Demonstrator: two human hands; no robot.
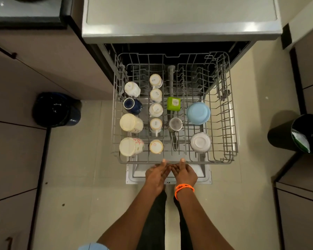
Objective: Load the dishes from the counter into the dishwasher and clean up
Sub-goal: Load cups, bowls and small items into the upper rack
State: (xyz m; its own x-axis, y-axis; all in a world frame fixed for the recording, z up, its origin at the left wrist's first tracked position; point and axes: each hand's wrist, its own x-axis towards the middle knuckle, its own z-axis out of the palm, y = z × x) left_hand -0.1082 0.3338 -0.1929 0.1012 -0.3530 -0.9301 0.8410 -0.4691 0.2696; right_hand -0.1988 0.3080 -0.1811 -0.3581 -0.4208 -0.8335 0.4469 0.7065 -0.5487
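Pale floor tiles lie under the open dishwasher [181, 22], with a black bin [300, 134] on the right. Its wire rack [231, 112] is pulled out and holds upside-down cups and bowls — a blue bowl [198, 113], a green cup [173, 103], 5 small white cups in a row. Both hands, left hand [157, 173] and right hand [185, 173], touch the rack's front rail with straight fingers — gripping nothing.
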